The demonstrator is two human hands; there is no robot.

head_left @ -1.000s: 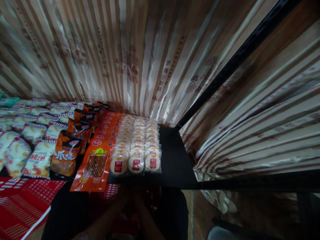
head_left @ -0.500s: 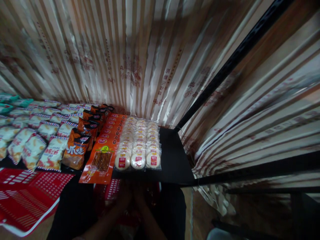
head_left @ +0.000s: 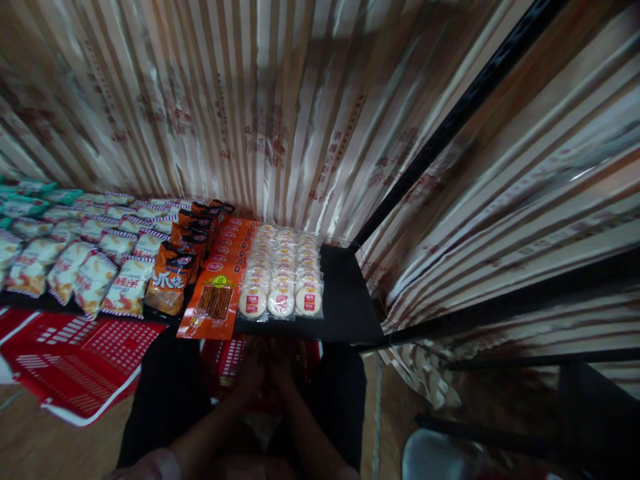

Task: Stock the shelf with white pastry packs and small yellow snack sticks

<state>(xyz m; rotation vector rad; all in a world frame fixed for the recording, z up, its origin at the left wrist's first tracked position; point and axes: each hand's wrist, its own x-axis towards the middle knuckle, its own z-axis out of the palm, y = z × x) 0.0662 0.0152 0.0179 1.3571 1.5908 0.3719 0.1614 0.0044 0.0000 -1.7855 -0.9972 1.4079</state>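
Note:
Between my knees, just below the front edge of the black shelf [head_left: 345, 293], my left hand [head_left: 251, 368] and my right hand [head_left: 280, 363] are close together over a red basket [head_left: 231, 355]. Deep shadow hides the fingers, so I cannot tell what they hold, if anything. Above them on the shelf lie rows of round white crackers [head_left: 281, 302] in clear wrappers. To their left is a stack of flat orange snack packs [head_left: 215, 300] that overhangs the shelf edge.
Orange-and-black snack bags [head_left: 169, 280] and several white snack bags [head_left: 127, 287] line the shelf leftward, with green bags [head_left: 23, 205] beyond. Another red basket [head_left: 95, 360] sits below on the left. A pleated curtain [head_left: 290, 120] and a black post [head_left: 430, 153] stand behind.
The view has tilted down a little, so the shelf and snacks sit higher and slightly right in the picture. More of my forearms shows; both hands stay together over the basket.

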